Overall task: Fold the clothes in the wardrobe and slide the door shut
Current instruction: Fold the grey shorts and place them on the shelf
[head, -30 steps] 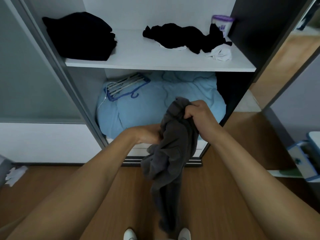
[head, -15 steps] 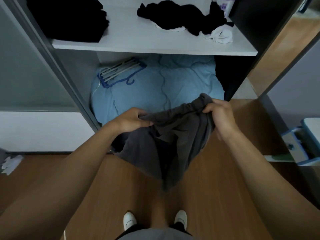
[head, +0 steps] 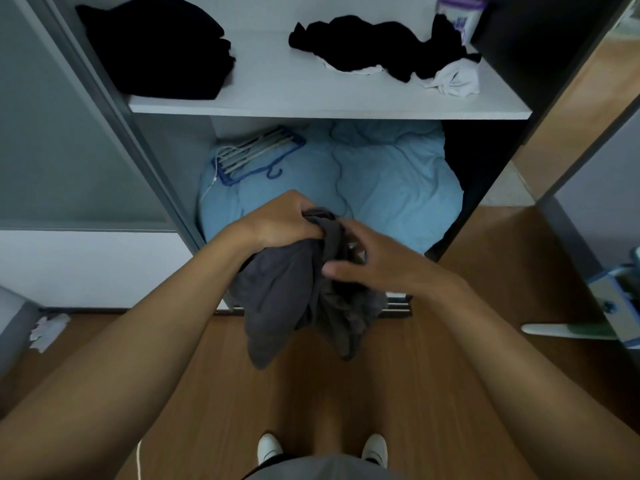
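A dark grey garment (head: 277, 306) hangs bunched in front of the open wardrobe, above the wooden floor. My left hand (head: 284, 223) grips its top edge. Close beside it, my right hand (head: 370, 261) has its fingers curled into the cloth, thumb stretched out. On the white shelf (head: 311, 98) a folded black pile (head: 156, 53) lies at the left, and crumpled black clothes (head: 374, 46) with a white cloth (head: 453, 79) lie at the right. The grey sliding door (head: 69, 133) stands at the left, slid aside.
Below the shelf a light blue duvet (head: 391, 188) fills the compartment, with blue and white hangers (head: 256, 157) on it. A purple-lidded tub (head: 460, 12) stands at the shelf's back right. White scraps (head: 45, 330) lie on the floor at the left. A blue-white box (head: 616, 299) is at the right.
My hands held the garment spread apart half a second ago. They have come together, and the cloth is bunched between them again.
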Demonstrator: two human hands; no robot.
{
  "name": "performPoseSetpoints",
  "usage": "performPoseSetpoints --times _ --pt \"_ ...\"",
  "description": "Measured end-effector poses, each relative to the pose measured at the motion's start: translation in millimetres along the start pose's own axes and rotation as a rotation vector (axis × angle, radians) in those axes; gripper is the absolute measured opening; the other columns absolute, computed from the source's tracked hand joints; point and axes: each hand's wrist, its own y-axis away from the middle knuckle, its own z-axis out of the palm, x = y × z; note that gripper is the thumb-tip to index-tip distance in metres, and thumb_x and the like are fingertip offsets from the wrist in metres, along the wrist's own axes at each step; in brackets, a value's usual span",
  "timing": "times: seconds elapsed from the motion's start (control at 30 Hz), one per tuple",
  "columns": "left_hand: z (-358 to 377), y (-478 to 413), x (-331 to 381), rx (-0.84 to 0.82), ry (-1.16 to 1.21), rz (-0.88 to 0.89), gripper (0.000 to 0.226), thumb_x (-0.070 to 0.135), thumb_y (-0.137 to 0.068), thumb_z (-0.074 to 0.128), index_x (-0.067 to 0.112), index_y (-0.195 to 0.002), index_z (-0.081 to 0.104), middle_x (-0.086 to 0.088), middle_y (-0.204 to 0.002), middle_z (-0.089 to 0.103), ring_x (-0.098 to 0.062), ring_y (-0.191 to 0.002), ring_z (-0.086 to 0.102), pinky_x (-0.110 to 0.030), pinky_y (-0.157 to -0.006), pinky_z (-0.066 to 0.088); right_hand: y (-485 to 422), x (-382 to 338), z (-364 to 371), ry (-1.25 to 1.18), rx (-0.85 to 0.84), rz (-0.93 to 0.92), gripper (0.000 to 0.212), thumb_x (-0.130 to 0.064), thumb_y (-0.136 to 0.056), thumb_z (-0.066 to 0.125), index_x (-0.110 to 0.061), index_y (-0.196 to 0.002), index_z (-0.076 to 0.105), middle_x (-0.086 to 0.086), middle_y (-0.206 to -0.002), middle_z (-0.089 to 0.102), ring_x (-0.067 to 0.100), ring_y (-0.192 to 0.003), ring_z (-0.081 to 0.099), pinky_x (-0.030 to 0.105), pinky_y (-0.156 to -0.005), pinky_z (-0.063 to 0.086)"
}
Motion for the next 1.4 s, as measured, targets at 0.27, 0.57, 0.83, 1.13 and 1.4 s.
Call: performPoseSetpoints --times 0.27,0.57,0.83,1.13,1.4 --pt "-27.6 21.5 0.1 0.011 -0.057 0.002 0.019 0.015 -0.080 0.071 -0.003 -0.084 0.069 0.000 -0.070 0.061 -0.003 -0.064 0.054 -0.015 -0.059 0.040 -29.2 8.5 5.5 0.226 0.131 -0.090 0.014 -0.010 -0.089 0.062 -0.005 -0.095 0.074 0.002 -0.103 0.067 0.011 -0.099 0.058 0.014 -0.085 0.043" --pt "-44.7 37.5 -4.7 0.060 -0.036 -0.058 0.024 0.031 -0.079 0.079 0.008 -0.078 0.074 0.002 -0.068 0.069 -0.009 -0.064 0.062 -0.022 -0.061 0.044 -42.3 -32.7 14.9 0.308 0.292 -0.285 0.022 -0.027 -0.092 0.070 -0.006 -0.090 0.074 0.010 -0.137 0.057 0.026 -0.129 0.048 0.037 -0.109 0.033" --pt "-50.7 56.3 4.7 -0.158 0.123 0.106 0.011 0.037 -0.077 0.077 0.027 -0.075 0.076 0.010 -0.068 0.068 -0.003 -0.064 0.061 -0.017 -0.058 0.045 -42.2 -46.5 -6.4 0.113 -0.282 -0.169 0.028 -0.022 -0.081 0.060 -0.049 -0.076 0.066 -0.025 -0.090 0.067 -0.003 -0.088 0.061 0.022 -0.084 0.045" --pt "-50.1 63.5 -64.1 -0.100 0.095 -0.071 0.018 0.037 -0.078 0.084 0.033 -0.091 0.071 0.014 -0.085 0.073 -0.006 -0.081 0.069 -0.020 -0.072 0.051 -35.7 -45.6 -14.6 0.024 -0.053 -0.279 0.038 -0.033 -0.073 0.054 0.002 -0.060 0.049 0.007 -0.057 0.046 0.008 -0.052 0.040 0.021 -0.052 0.031" --pt "-22.0 67.2 -100.9 -0.135 0.205 -0.138 0.016 0.003 -0.081 0.065 0.014 -0.089 0.072 0.002 -0.079 0.070 -0.010 -0.074 0.062 -0.023 -0.068 0.046 -26.0 -64.0 -13.2 0.161 -0.160 -0.341 0.035 -0.019 -0.079 0.054 0.015 -0.077 0.062 0.030 -0.078 0.060 0.041 -0.070 0.055 0.045 -0.063 0.042"
